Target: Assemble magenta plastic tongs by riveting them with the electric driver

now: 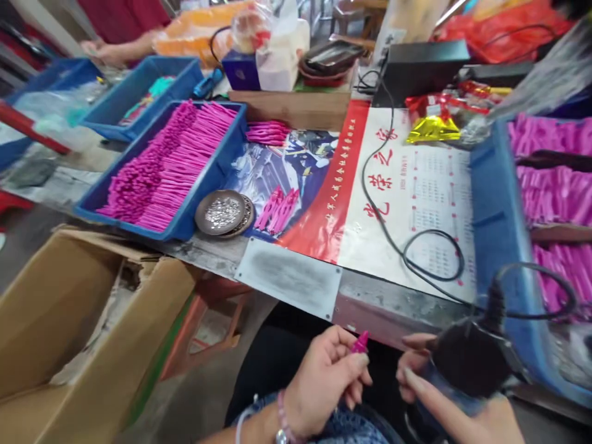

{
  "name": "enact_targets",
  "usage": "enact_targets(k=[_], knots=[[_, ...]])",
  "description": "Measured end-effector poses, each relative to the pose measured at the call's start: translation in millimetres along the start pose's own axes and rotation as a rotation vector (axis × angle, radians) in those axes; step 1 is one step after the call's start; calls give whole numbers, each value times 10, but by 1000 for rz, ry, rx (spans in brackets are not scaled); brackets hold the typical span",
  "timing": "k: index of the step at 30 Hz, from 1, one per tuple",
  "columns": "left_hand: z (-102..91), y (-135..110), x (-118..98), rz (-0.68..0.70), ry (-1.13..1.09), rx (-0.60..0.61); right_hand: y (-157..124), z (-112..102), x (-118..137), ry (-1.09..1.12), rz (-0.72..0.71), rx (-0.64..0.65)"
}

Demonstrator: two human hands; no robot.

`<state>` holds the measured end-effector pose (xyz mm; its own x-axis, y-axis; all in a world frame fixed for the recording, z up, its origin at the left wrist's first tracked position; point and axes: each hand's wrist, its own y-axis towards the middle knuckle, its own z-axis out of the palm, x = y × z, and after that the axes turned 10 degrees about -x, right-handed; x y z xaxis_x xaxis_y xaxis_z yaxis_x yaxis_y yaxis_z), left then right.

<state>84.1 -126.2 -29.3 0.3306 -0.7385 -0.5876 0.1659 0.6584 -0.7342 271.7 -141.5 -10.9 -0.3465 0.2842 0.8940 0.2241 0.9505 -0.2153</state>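
Note:
My left hand [326, 379] is closed around a small pink piece whose pointed tip [361, 343] sticks out above the thumb and fingers. The rest of that piece is hidden in the hand. To the right, my right hand [444, 394] grips a dark, round-ended corded tool [474, 357]; its working end is not visible. Both hands are over my lap, in front of the bench edge. On the bench lie a small group of slim pink pieces [277, 211] and a round dish [221, 213] of small shiny metal parts.
A blue bin [222, 166] of pink pieces stands left on the bench; another blue bin [497, 185] is at right. A black cable [386, 228] loops over the calendar sheet [356, 246]. An open cardboard box [115, 345] sits lower left. Another person's arm [124, 52] reaches in at the back.

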Motion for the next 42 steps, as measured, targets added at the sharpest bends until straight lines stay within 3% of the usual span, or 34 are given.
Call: enact_targets(k=[8, 12, 15, 19, 23, 30, 33, 42], knots=[[138, 46, 39, -79, 50, 125, -35, -22, 106, 15, 57, -20], [106, 65, 43, -91, 61, 152, -73, -4, 114, -17, 94, -63], [43, 53, 34, -67, 58, 141, -82, 82, 137, 47, 193, -69], [-30, 42, 36, -18, 39, 121, -68, 182, 195, 80, 196, -13], [-78, 39, 48, 1, 42, 116, -55, 227, 264, 59, 220, -81], [-87, 34, 84, -38, 16, 106, -44, 225, 194, -11, 191, -57], [-86, 61, 111, -64, -7, 96, -47, 213, 227, -49, 184, -107], [-65, 95, 28, -89, -73, -15, -69, 135, 145, -107, 150, -135]])
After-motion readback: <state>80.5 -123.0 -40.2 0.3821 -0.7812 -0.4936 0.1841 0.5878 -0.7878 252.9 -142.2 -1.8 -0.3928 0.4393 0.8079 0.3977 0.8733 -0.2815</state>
